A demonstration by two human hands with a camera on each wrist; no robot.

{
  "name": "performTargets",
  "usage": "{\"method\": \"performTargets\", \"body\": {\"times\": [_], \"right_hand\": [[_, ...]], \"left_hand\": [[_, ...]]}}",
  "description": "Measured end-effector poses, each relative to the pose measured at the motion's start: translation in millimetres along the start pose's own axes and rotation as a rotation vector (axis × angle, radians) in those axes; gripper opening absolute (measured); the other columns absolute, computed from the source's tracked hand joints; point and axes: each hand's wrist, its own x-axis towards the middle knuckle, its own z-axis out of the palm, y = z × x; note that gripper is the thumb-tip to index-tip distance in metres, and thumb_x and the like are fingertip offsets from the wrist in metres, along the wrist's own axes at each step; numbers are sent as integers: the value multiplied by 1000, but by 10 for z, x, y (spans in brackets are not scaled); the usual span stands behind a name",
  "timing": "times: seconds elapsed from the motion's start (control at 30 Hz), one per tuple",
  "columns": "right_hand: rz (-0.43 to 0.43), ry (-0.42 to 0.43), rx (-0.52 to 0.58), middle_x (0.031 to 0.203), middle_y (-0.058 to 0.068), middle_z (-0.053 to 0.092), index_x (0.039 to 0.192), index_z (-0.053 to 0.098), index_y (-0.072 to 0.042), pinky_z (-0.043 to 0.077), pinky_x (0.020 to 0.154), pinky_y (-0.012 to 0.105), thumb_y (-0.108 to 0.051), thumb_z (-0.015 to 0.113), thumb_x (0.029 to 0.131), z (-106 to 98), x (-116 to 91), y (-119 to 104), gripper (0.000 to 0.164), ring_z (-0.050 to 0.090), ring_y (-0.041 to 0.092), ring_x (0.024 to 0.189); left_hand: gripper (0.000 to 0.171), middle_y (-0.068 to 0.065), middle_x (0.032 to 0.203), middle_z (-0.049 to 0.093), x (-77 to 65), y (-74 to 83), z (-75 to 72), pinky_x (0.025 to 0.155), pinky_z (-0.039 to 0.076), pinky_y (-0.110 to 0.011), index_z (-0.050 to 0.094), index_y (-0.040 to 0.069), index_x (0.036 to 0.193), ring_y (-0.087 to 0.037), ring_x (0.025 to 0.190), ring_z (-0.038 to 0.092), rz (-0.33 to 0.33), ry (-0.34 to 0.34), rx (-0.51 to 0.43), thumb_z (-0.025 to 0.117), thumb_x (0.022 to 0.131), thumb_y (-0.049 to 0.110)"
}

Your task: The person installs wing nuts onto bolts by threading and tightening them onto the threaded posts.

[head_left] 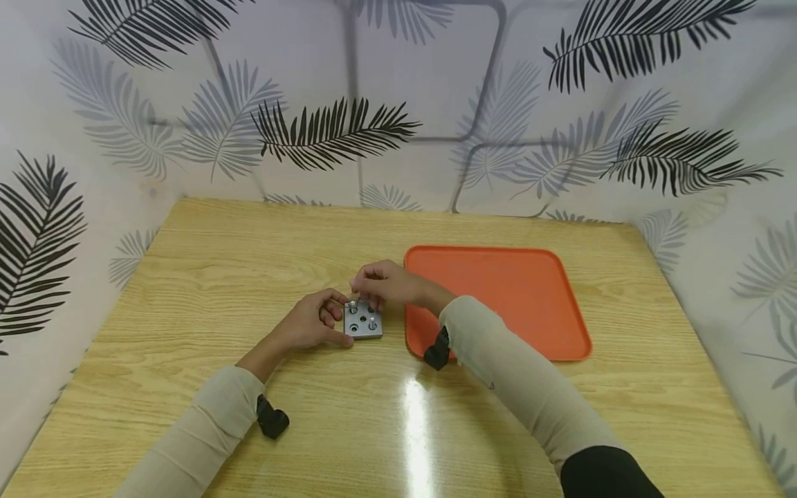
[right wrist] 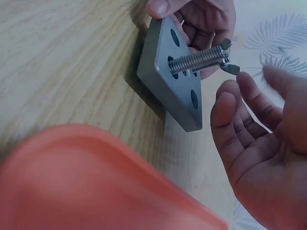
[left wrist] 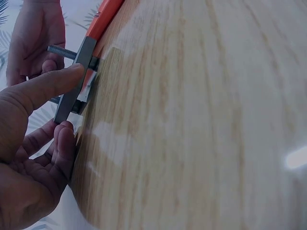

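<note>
A square grey metal plate [head_left: 363, 333] with several holes lies near the middle of the table, bolts standing up through it. My left hand [head_left: 311, 322] grips its left side, thumb on one edge and fingers on the opposite one. In the left wrist view, bolt heads [left wrist: 79, 106] show under the plate. A threaded bolt [right wrist: 196, 61] with a wing nut [right wrist: 231, 69] at its end rises in the right wrist view. My right hand [head_left: 389, 282] is beside this wing nut, fingertips very close and thumb apart; contact cannot be told.
An orange-red tray [head_left: 479, 250] lies on the wooden table [head_left: 249, 256] right of the plate, below my right forearm. Behind the table hangs a white cloth [head_left: 423, 83] with a leaf print. Light glares off the tabletop in front.
</note>
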Motion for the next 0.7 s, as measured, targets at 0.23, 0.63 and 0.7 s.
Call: {"method": "performTargets", "body": {"times": [0.23,0.63,0.7], "right_hand": [[-16,-77,35,80,2,65,117,63,4,50,67,26,-2,58,98,-37,-17,-20,22,57,13,69],[-40,-97,-10,79,-3,63,106,64,2,50,67,23,0,67,91,28,15,27,16,60,10,72],[-44,-84,-22,78,-2,62,103,63,1,50,66,23,-2,69,91,38,7,19,14,59,10,71]], "left_hand": [[65,-8,100,56,4,-20,3,73,45,-27,56,4,128,-17,81,50,3,-2,9,89,73,14],[65,-8,100,57,17,-36,3,73,45,-28,56,4,128,-18,80,51,7,-6,7,89,73,15],[65,-8,100,57,17,-35,4,72,45,-27,56,4,128,-18,80,51,7,-6,4,89,73,15]]}}
